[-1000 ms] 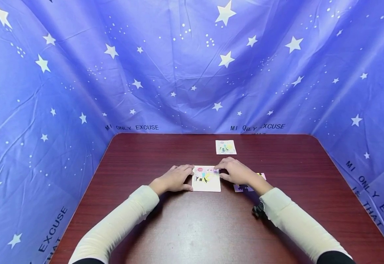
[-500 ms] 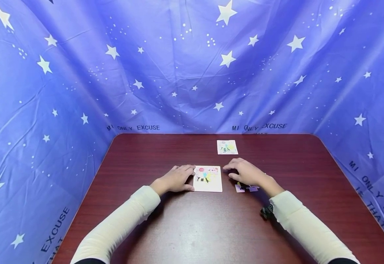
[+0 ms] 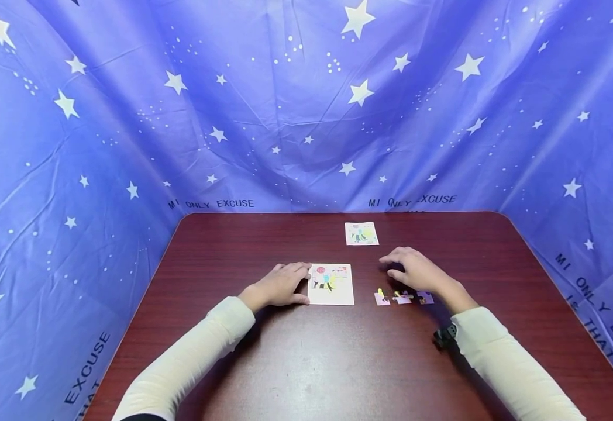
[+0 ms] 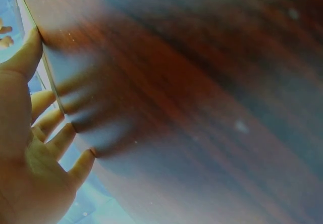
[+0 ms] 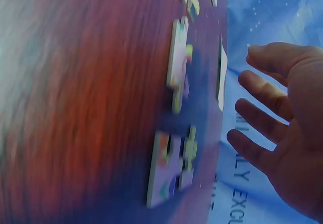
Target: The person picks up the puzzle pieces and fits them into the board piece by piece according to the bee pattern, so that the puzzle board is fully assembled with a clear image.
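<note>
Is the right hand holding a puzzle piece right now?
No, the right hand is empty, with the puzzle pieces lying apart from it on the table.

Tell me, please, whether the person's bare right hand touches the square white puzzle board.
Apart: the head view shows reddish-brown wooden tabletop between the right hand and the board.

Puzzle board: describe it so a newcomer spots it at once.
On the dark red table, find the person's left hand. This touches the left edge of the puzzle board, a pale square lying flat. Unlike the picture card farther back, which looks smaller, and the loose pieces to the right, it has a bare pale strip along its near side.
</note>
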A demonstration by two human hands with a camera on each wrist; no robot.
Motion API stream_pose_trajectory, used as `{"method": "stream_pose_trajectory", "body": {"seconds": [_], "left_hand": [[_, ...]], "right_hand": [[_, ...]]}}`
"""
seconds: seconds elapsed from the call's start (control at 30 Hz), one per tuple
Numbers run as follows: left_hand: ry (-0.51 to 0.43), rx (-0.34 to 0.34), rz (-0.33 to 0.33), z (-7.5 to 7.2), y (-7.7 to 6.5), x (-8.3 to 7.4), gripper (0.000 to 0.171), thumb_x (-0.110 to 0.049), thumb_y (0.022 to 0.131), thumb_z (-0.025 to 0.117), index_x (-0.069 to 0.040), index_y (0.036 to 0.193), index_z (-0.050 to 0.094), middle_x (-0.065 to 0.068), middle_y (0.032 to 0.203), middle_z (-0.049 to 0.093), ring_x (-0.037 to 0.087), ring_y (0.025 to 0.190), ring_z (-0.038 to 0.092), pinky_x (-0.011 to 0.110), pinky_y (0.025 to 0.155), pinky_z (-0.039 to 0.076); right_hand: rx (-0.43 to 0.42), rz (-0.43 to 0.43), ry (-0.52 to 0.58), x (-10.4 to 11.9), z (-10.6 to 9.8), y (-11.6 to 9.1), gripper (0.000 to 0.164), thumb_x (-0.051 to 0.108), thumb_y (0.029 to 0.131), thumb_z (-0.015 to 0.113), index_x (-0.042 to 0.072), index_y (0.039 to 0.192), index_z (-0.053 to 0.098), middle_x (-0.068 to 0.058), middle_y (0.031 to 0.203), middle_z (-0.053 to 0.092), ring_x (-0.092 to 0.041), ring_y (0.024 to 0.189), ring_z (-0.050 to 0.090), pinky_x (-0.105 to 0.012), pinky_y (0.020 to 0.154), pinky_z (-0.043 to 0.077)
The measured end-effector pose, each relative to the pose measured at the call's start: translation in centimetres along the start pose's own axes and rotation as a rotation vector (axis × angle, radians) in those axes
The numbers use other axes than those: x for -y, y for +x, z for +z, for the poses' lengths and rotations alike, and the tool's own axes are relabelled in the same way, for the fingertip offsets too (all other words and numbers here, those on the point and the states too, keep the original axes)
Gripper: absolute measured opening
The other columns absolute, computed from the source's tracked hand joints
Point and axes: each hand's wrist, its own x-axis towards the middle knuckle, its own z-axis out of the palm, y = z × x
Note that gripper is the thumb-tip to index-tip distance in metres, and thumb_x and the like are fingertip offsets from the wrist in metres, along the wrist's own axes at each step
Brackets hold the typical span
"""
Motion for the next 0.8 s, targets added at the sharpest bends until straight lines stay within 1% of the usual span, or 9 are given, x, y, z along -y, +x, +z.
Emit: {"method": "stream_pose_trajectory", "body": {"seconds": [0.3,0.43,0.53,0.67,0.8], "left_hand": [[-0.014,0.001,0.001,-0.3,-0.2,-0.2,0.065,-0.056,0.090,0.069,-0.013,0.137,0.056,0.007,0.160,0.043,0.027,0.147,0.042,0.052,0.112,0.041],[-0.002,0.001,0.000,-0.2,-0.1,-0.1,0.065,-0.057,0.090,0.068,-0.014,0.138,0.056,0.006,0.160,0.043,0.026,0.147,0.042,0.052,0.111,0.041],[0.008,-0.004,0.001,-0.1,-0.1,0.0,0.065,-0.057,0.090,0.068,-0.014,0.137,0.056,0.006,0.160,0.043,0.026,0.147,0.043,0.051,0.111,0.042],[-0.001,-0.009,0.006,-0.1,-0.1,0.0,0.064,-0.057,0.090,0.069,-0.014,0.137,0.056,0.006,0.159,0.043,0.026,0.146,0.044,0.051,0.111,0.042],[-0.011,-0.007,0.006,-0.2,-0.2,-0.1,0.065,-0.057,0.090,0.069,-0.014,0.137,0.056,0.007,0.160,0.043,0.026,0.146,0.043,0.051,0.111,0.041]], "right_hand": [[-0.019,0.031,-0.018,-2.1,-0.6,-1.7,0.030,0.005,0.091,0.070,0.006,0.121,0.073,-0.012,0.112,0.072,-0.034,0.110,0.064,-0.056,0.100,0.047],[-0.024,0.034,-0.019,-3.0,-0.8,-2.4,0.030,0.004,0.090,0.069,0.005,0.119,0.073,-0.012,0.111,0.073,-0.036,0.110,0.064,-0.057,0.100,0.045],[-0.031,0.039,-0.025,-3.6,-0.9,-2.9,0.031,0.002,0.088,0.069,0.005,0.118,0.074,-0.012,0.109,0.073,-0.035,0.108,0.065,-0.056,0.098,0.046],[-0.006,0.053,-0.018,-4.3,-0.9,-3.6,0.035,0.001,0.085,0.068,0.006,0.119,0.074,-0.012,0.109,0.072,-0.035,0.107,0.065,-0.056,0.098,0.047],[0.028,0.056,-0.016,-4.7,-0.9,-4.3,0.037,0.001,0.085,0.068,0.007,0.121,0.073,-0.011,0.111,0.072,-0.035,0.109,0.064,-0.058,0.098,0.046]]}}
